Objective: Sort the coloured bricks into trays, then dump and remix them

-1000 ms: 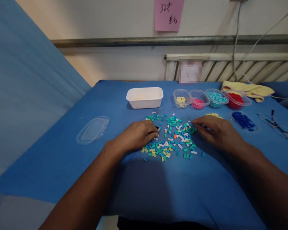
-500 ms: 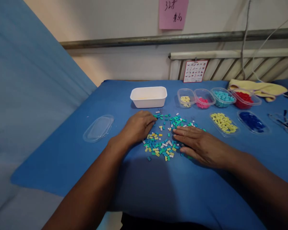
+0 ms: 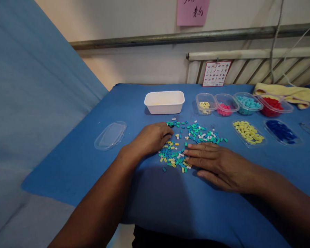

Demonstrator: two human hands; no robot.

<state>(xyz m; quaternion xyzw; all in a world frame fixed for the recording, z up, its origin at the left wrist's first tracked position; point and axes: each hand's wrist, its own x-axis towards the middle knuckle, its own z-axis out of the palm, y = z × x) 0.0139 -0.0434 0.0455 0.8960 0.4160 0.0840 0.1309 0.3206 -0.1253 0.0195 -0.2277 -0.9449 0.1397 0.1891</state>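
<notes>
At frame centre, the left hand is resting curled over building bricks, any hold hidden; lower right, the right hand is lying flat, fingers extended, gripping nothing.

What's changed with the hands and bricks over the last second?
The right hand moved left and nearer the person, from bunched to flat over the loose bricks, no longer hiding the yellow bricks. The left hand shifted slightly away from the person; what it holds, if anything, is hidden. The white tray and clear lids stayed put.
</notes>
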